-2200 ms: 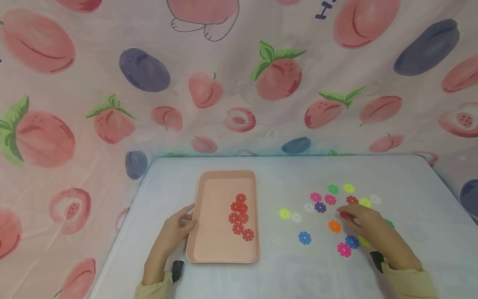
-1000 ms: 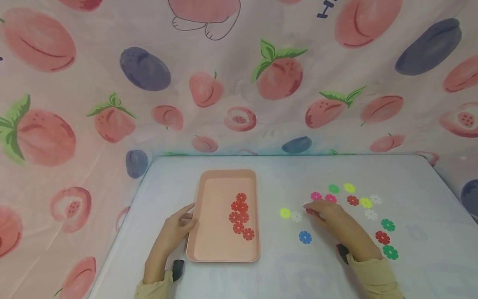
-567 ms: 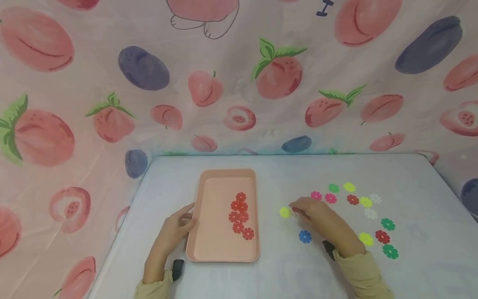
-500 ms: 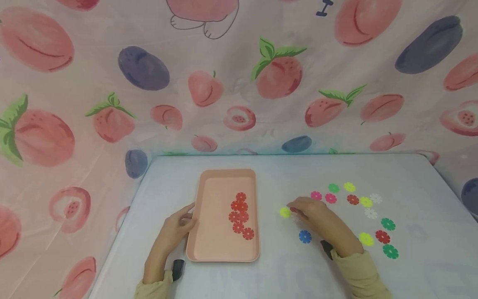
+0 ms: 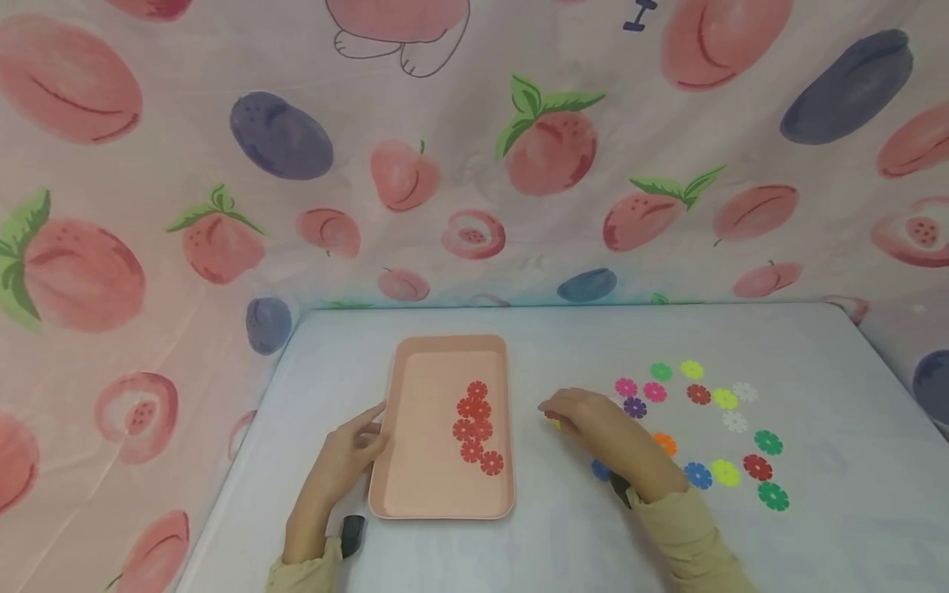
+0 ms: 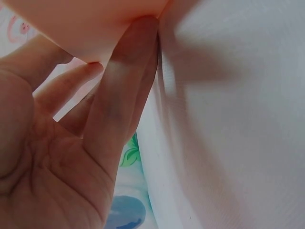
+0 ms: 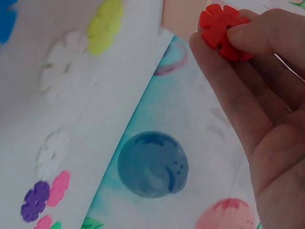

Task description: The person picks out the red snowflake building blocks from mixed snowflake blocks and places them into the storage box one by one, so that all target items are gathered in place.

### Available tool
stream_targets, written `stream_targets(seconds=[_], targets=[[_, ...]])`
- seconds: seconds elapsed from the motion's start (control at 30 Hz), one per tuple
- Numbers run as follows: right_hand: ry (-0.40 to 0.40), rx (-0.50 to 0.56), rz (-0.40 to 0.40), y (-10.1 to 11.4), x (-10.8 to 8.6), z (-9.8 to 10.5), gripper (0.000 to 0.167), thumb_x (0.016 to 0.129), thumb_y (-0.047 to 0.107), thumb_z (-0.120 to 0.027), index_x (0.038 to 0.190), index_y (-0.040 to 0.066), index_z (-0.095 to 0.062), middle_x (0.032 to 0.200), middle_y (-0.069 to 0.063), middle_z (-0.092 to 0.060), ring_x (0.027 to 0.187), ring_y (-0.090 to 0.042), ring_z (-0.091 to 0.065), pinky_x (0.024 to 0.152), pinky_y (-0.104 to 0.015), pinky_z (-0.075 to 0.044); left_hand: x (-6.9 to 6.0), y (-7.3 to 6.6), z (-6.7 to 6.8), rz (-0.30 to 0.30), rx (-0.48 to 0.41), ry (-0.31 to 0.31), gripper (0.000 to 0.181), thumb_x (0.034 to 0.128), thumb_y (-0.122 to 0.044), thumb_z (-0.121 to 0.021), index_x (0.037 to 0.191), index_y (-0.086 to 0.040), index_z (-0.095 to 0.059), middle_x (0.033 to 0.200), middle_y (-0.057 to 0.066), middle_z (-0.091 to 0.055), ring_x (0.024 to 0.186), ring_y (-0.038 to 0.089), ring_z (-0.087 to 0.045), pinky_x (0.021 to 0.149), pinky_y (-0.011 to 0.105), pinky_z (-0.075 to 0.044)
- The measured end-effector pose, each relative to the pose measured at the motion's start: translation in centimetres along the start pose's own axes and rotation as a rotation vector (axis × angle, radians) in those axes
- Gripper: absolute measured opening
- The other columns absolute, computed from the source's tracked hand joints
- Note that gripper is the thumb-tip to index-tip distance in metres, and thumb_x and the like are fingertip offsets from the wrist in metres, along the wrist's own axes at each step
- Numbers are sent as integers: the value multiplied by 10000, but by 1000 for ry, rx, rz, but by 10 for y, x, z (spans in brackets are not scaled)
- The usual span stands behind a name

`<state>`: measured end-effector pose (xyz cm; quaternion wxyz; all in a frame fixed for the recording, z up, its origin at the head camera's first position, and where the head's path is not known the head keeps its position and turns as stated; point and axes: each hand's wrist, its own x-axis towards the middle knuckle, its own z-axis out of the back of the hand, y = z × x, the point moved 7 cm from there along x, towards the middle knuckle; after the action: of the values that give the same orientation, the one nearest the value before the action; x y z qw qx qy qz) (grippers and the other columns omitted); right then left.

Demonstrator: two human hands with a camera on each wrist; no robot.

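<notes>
My right hand (image 5: pixel 596 424) pinches a red flower-shaped disc (image 7: pixel 214 31) between thumb and fingers, as the right wrist view shows. It is over the table, a short way right of the pink tray (image 5: pixel 415 482), and partly covers a yellow disc. Flat in the tray lies a cluster of red flower-shaped discs (image 5: pixel 472 408), some overlapping. My left hand (image 5: pixel 347 449) rests against the tray's left edge, and its fingertips (image 6: pixel 143 31) touch the side wall in the left wrist view.
Several loose discs lie on the white table (image 5: pixel 549 543) to the right, among them a purple disc (image 5: pixel 634 408), an orange disc (image 5: pixel 666 445) and a dark red disc (image 5: pixel 758 467). A fruit-patterned cloth (image 5: pixel 445 123) hangs behind the table.
My right hand has carried the red disc leftward from the scattered discs toward the tray, uncovering the purple and orange ones. The left hand and tray have stayed in place.
</notes>
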<state>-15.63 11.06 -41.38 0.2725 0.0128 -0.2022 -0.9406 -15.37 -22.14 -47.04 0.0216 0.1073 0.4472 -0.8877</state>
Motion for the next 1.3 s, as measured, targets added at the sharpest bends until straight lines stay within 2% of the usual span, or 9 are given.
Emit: stream_targets(seconds=[0.2, 0.37, 0.6, 1.03, 1.3], targets=[[-9, 30, 52, 12, 8, -1, 294, 837, 29, -775, 1123, 85, -738, 1054, -8, -740, 1009, -170, -700, 879, -339, -575, 0, 0, 0, -2, 4, -2, 567, 968, -161, -649, 1494, -96, -446, 1216, 208, -648, 1070, 347, -676, 770, 365, -608], [11, 41, 58, 22, 13, -5, 326, 829, 67, -793, 1149, 98, -735, 1097, -5, -741, 1054, -171, -695, 887, -334, -573, 1, 1, 0, -5, 5, 0, 567, 968, -171, -651, 1494, -105, -449, 1219, 203, -649, 1071, 340, -675, 771, 368, -607], [-8, 47, 83, 33, 18, -9, 344, 828, 69, -793, 1165, 112, -733, 1114, 7, -742, 1069, -145, -692, 907, -315, -563, 1, 1, 0, -3, -4, 3, 571, 968, -173, -652, 1496, -105, -446, 1225, 204, -644, 1077, 345, -672, 769, 376, -608], [66, 69, 100, 53, 23, -21, 370, 864, 92, -765, 1226, 94, -694, 1188, -11, -719, 1127, -169, -666, 944, -342, -549, 0, 0, 0, -4, -5, 3, 576, 966, -184, -657, 1498, -116, -445, 1218, 198, -647, 1067, 336, -679, 748, 360, -609], [62, 66, 161, 62, 27, -27, 303, 864, 78, -762, 1163, 61, -716, 1103, -21, -741, 1045, -151, -692, 915, -309, -560, 1, 0, 1, -5, 7, 1, 577, 966, -191, -658, 1498, -114, -446, 1207, 191, -651, 1067, 331, -679, 760, 358, -608]])
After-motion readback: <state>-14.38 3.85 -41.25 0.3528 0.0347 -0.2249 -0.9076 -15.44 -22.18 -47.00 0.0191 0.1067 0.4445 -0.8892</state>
